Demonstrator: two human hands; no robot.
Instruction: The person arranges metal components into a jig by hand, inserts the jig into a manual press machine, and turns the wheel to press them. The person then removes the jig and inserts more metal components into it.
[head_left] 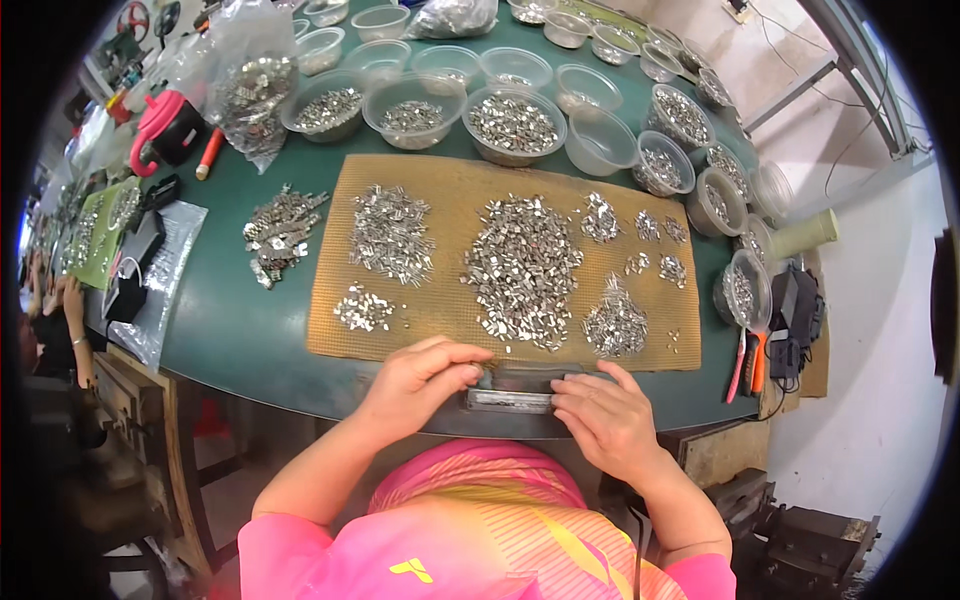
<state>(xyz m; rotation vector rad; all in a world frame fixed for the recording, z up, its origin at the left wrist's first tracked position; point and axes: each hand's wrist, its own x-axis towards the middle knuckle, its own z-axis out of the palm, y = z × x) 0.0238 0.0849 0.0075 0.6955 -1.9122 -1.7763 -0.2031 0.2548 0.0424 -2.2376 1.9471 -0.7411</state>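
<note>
My left hand (420,380) and my right hand (600,415) rest at the near edge of a green table (240,330), on either end of a small dark metal tray (510,395) with a silvery strip in it. Both hands have their fingers curled on the tray's ends. Just beyond the tray lies a tan mat (440,320) with several heaps of small shiny metal pieces; the biggest heap (520,265) sits in the middle.
Clear plastic bowls (512,125) of metal parts line the far and right sides of the mat. A loose pile of parts (280,230) lies left of the mat. A pink jug (165,125) stands far left. Another person (55,320) sits at the left edge.
</note>
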